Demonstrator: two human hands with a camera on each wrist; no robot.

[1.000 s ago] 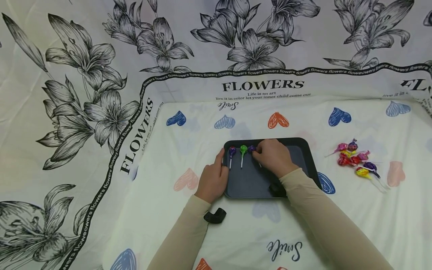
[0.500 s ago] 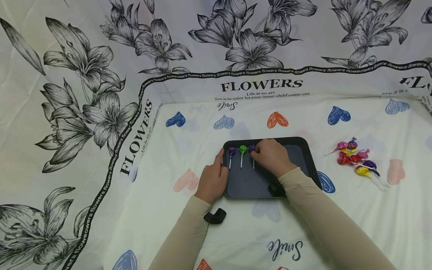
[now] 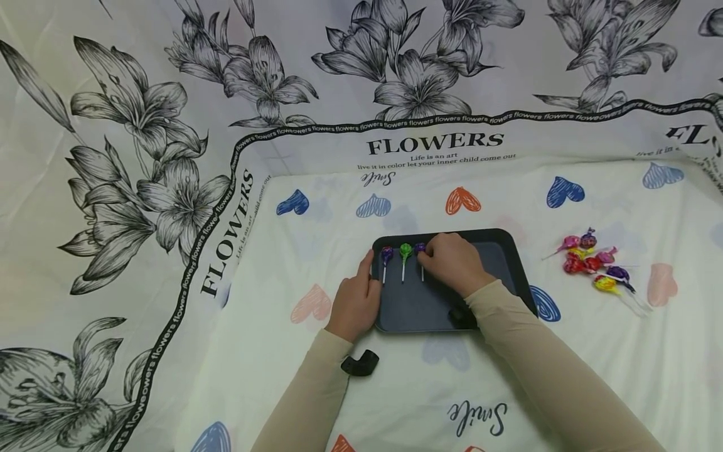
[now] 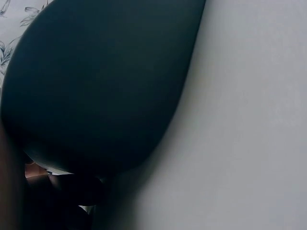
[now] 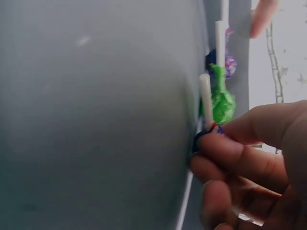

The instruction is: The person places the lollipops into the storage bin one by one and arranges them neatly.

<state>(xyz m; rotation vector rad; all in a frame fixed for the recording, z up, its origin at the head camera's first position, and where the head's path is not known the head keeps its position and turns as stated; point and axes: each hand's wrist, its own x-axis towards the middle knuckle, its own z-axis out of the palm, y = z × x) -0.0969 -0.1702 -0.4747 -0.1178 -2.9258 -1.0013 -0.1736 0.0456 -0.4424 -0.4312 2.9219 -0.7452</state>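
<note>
My right hand (image 3: 454, 263) is over the upper part of the dark tray (image 3: 412, 311). Thumb and fingers pinch a purple-wrapped lollipop (image 3: 420, 248) by its head; its white stick points toward me. To its left a green lollipop (image 3: 405, 252) and another purple lollipop (image 3: 386, 253) lie side by side, sticks the same way. In the right wrist view the pinched lollipop's stick (image 5: 206, 100) shows beside the green wrapper (image 5: 223, 105). My left hand (image 3: 356, 304) rests along the tray's left edge, index finger straight; its other fingers are mostly hidden.
Several loose lollipops (image 3: 590, 262) in pink, red, yellow and purple wrappers lie in a heap right of the tray. A white cloth (image 3: 271, 358) printed with hearts covers the surface. A dark rounded shape (image 4: 105, 86) fills much of the left wrist view.
The pinched lollipop's stick has swung left, from slanted to roughly parallel with the other two. The right hand has barely shifted; the left hand stays at the tray edge.
</note>
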